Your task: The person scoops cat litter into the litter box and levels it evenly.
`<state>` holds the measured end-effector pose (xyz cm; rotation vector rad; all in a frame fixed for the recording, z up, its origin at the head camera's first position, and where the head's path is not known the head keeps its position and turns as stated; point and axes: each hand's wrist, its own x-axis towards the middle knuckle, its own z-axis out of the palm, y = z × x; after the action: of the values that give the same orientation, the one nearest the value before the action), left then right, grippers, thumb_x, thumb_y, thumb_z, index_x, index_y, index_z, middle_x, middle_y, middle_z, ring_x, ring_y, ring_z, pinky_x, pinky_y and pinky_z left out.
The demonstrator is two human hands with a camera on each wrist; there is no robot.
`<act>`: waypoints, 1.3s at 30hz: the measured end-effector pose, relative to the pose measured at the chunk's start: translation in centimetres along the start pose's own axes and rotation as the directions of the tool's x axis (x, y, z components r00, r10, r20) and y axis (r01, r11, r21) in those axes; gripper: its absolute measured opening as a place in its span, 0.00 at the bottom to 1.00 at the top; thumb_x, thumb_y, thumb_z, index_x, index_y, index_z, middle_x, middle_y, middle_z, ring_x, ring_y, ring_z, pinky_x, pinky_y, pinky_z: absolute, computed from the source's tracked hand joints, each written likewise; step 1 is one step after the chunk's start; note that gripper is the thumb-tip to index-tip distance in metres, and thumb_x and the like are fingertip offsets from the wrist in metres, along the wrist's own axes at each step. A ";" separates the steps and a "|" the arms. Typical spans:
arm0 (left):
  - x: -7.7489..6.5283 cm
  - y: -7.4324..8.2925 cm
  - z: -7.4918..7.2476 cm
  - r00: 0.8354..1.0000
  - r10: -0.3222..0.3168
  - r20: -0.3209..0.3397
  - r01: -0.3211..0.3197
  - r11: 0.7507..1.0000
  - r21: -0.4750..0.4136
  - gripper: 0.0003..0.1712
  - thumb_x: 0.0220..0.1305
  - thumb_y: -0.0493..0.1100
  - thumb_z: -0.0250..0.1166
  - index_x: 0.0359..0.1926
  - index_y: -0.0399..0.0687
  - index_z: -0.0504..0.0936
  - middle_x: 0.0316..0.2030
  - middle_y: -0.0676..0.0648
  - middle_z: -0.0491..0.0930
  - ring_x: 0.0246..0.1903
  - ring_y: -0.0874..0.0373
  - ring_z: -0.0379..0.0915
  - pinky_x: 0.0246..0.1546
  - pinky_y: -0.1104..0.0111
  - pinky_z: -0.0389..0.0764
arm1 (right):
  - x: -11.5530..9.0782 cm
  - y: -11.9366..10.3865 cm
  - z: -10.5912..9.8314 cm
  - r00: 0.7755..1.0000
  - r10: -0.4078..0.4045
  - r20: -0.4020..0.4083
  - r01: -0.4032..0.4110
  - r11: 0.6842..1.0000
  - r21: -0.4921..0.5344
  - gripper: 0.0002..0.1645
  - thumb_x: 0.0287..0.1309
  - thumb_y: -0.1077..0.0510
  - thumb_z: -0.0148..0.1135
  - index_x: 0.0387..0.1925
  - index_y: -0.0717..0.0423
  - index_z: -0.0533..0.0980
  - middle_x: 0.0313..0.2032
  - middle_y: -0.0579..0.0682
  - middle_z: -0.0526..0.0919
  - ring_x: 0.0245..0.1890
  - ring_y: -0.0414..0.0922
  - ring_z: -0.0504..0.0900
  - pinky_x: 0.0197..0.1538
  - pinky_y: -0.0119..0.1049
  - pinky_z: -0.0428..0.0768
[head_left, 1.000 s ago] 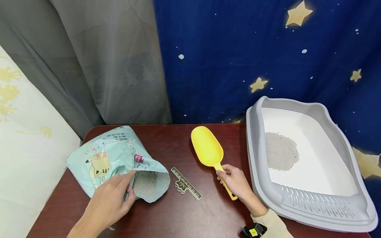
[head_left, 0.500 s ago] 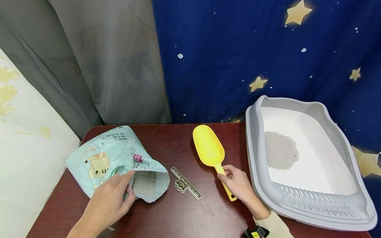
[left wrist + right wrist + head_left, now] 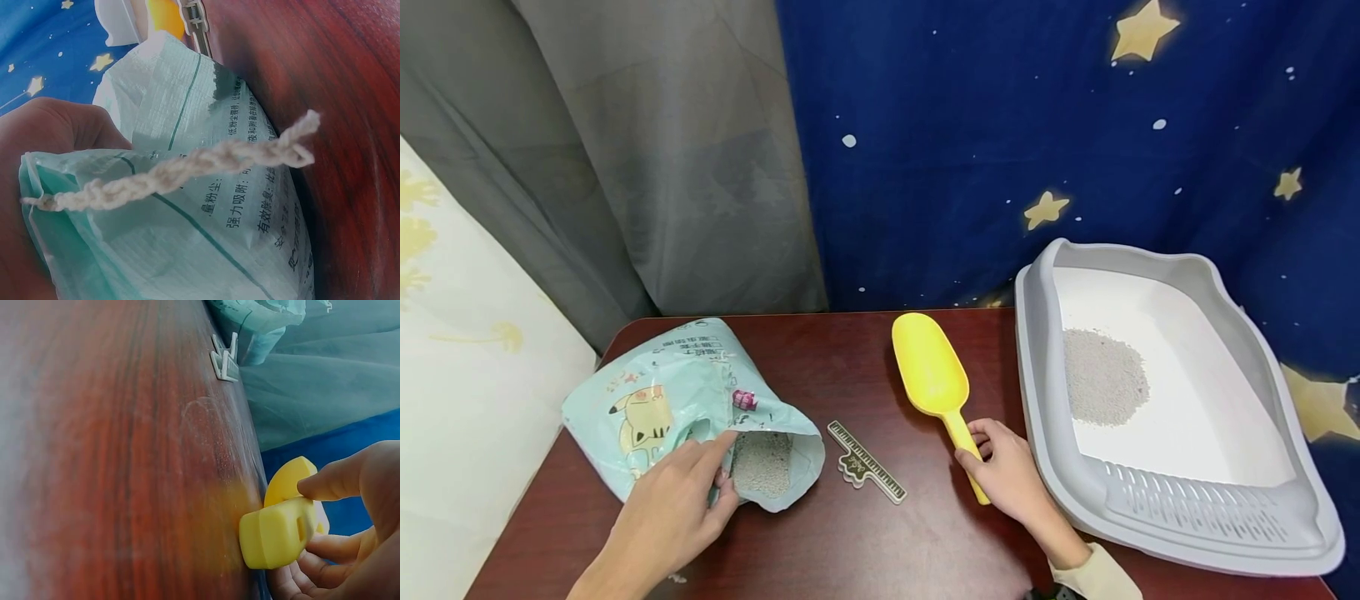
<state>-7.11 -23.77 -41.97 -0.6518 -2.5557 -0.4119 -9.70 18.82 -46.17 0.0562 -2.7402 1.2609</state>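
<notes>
My left hand (image 3: 673, 500) grips the near edge of the mouth of a light-blue cat litter bag (image 3: 655, 392), which lies on its side. Grey litter (image 3: 763, 462) shows inside the opening. In the left wrist view, a braided cord (image 3: 175, 172) hangs across the printed bag. My right hand (image 3: 1003, 471) holds the handle of a yellow litter scoop (image 3: 931, 371), its bowl pointing away and holding no litter. The right wrist view has my thumb on one side of the scoop's handle (image 3: 272, 534) and fingers on the other.
A ruler-patterned bag clip (image 3: 867, 463) lies between bag and scoop. At the right stands a grey litter box (image 3: 1210, 517) with a white floor and a patch of litter (image 3: 1103, 377). Curtains (image 3: 917, 167) hang behind the table (image 3: 850, 550).
The scoop has turned slightly, its bowl end shifting right. My right hand has moved slightly right and nearer. My left hand keeps its place on the bag. The view has shifted slightly.
</notes>
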 end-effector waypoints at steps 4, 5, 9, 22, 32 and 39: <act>-0.1 0.0 0.0 1.000 -0.003 0.001 0.003 1.000 0.001 0.28 0.49 0.34 0.71 0.55 0.35 0.88 0.28 0.61 0.72 0.28 0.67 0.66 0.24 0.68 0.73 | -0.4 0.0 -0.1 0.999 -0.033 0.000 0.033 0.999 -0.019 0.20 0.54 0.68 0.79 0.49 0.61 0.84 0.40 0.47 0.86 0.34 0.40 0.82 0.40 0.36 0.82; -0.1 0.0 0.0 1.000 -0.004 0.000 0.004 1.000 0.001 0.28 0.49 0.34 0.71 0.55 0.35 0.88 0.28 0.61 0.72 0.28 0.67 0.65 0.24 0.68 0.73 | -0.5 0.0 -0.1 0.999 -0.036 0.003 0.036 0.999 -0.023 0.21 0.53 0.69 0.79 0.50 0.60 0.84 0.40 0.47 0.85 0.34 0.39 0.82 0.40 0.36 0.82; -0.2 0.0 0.0 1.000 0.001 -0.011 -0.001 1.000 0.000 0.28 0.48 0.34 0.70 0.54 0.35 0.88 0.27 0.62 0.70 0.27 0.67 0.65 0.24 0.68 0.72 | -0.9 0.0 -0.1 0.999 -0.038 0.017 0.039 0.998 -0.042 0.24 0.52 0.69 0.80 0.51 0.59 0.83 0.41 0.46 0.84 0.34 0.38 0.82 0.40 0.35 0.82; -0.3 -0.1 0.0 1.000 0.014 -0.025 -0.014 1.000 -0.003 0.27 0.48 0.35 0.70 0.54 0.35 0.88 0.28 0.61 0.72 0.27 0.66 0.66 0.24 0.68 0.73 | -2.1 -0.5 0.0 0.981 -0.191 -0.029 0.179 0.954 -0.242 0.31 0.48 0.70 0.80 0.56 0.62 0.82 0.44 0.50 0.83 0.35 0.41 0.80 0.39 0.40 0.82; -0.2 -0.1 0.1 0.998 0.032 -0.046 -0.032 0.999 -0.001 0.28 0.48 0.35 0.69 0.54 0.35 0.88 0.29 0.59 0.74 0.28 0.64 0.68 0.24 0.66 0.75 | -2.2 -0.7 -0.1 0.961 -0.274 -0.048 0.246 0.918 -0.312 0.36 0.47 0.66 0.83 0.60 0.65 0.80 0.47 0.55 0.83 0.38 0.45 0.78 0.42 0.46 0.80; -0.1 0.0 0.1 0.999 0.026 -0.038 -0.026 1.000 0.005 0.28 0.48 0.35 0.69 0.55 0.35 0.88 0.29 0.58 0.75 0.28 0.63 0.69 0.25 0.64 0.76 | -1.8 -1.0 -0.1 0.961 -0.272 -0.042 0.245 0.914 -0.324 0.37 0.49 0.63 0.83 0.62 0.64 0.79 0.48 0.55 0.83 0.40 0.48 0.79 0.44 0.49 0.80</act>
<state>-7.05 -23.83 -42.09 -0.6685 -2.5085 -0.4064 -7.79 18.17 -45.58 0.3153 -2.7097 0.7304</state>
